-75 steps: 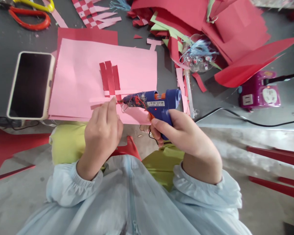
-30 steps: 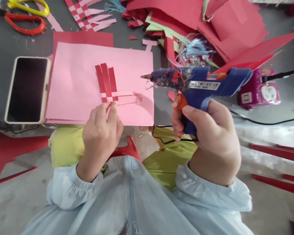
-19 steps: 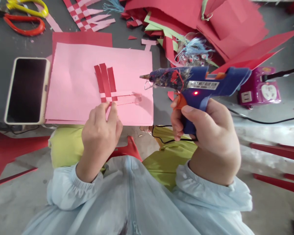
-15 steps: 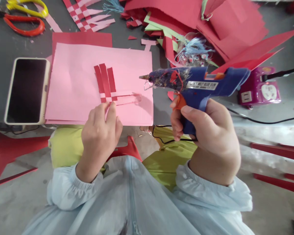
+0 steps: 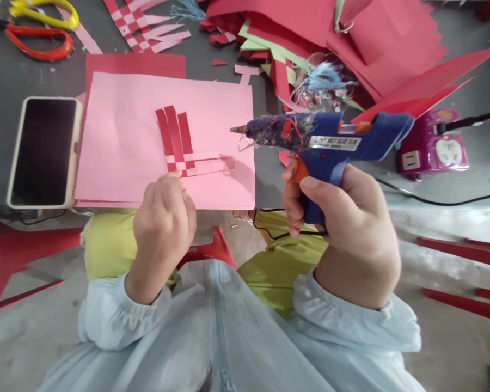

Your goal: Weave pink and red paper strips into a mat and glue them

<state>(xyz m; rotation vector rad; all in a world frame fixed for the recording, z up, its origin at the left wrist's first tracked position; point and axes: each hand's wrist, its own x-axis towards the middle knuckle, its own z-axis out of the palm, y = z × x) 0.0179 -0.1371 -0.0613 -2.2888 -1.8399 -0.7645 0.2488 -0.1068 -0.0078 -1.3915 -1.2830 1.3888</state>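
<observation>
My right hand (image 5: 338, 209) is wrapped around the handle of a blue hot glue gun (image 5: 330, 144), fingers at its orange trigger. The metal nozzle points left above the pink paper's right side. On that pink paper (image 5: 118, 125) lies a small piece of woven paper strips (image 5: 173, 136), red ones pointing away from me and pale pink ones to the right. My left hand (image 5: 163, 209) is closed at the woven piece's near edge, with curled fingers pinching its corner. The fingertips are partly hidden beneath the hand.
A phone (image 5: 44, 152) lies left of the paper, with scissors (image 5: 41, 41) beyond it. Another woven piece (image 5: 136, 24) sits at the back. Red paper sheets (image 5: 384, 43), scraps and a blue tassel (image 5: 324, 79) fill the back right, near a purple power socket (image 5: 433, 144) with a cord.
The fingers of my left hand have curled in and drawn back to the woven piece's near corner, uncovering more of its lower edge. The glue gun has hardly moved.
</observation>
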